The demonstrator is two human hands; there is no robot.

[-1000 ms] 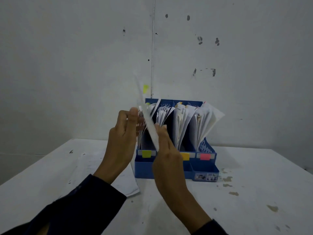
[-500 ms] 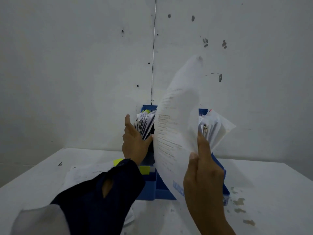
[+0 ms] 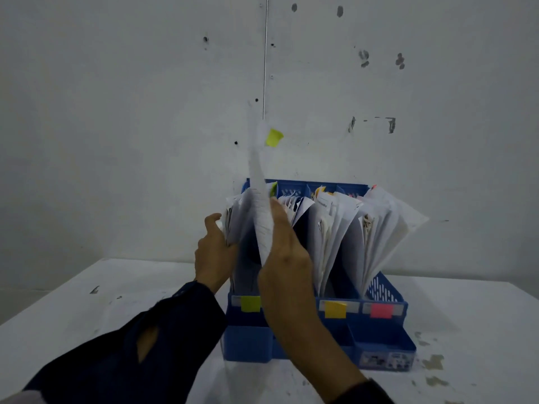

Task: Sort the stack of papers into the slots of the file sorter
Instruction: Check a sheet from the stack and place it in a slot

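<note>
Papers, thin white printed sheets (image 3: 329, 228), fan out of the slots of the blue perforated plastic file sorter (image 3: 385, 293) at the far middle of the white stained table (image 3: 73, 316). Half a second ago the right hand held one sheet broadside, curved and facing the camera; now that sheet (image 3: 262, 217), bearing a yellow-green sticky tab (image 3: 273, 137) at its top, stands edge-on over the leftmost slot, pinched in the right hand (image 3: 284, 258). The left hand (image 3: 213, 252), in a dark sleeve (image 3: 140, 345), has stayed at the leftmost bundle, fingers curled against its left edge. Yellow-green (image 3: 250, 303), yellow (image 3: 335, 309) and pink (image 3: 381, 310) labels mark the sorter's near edge.
</note>
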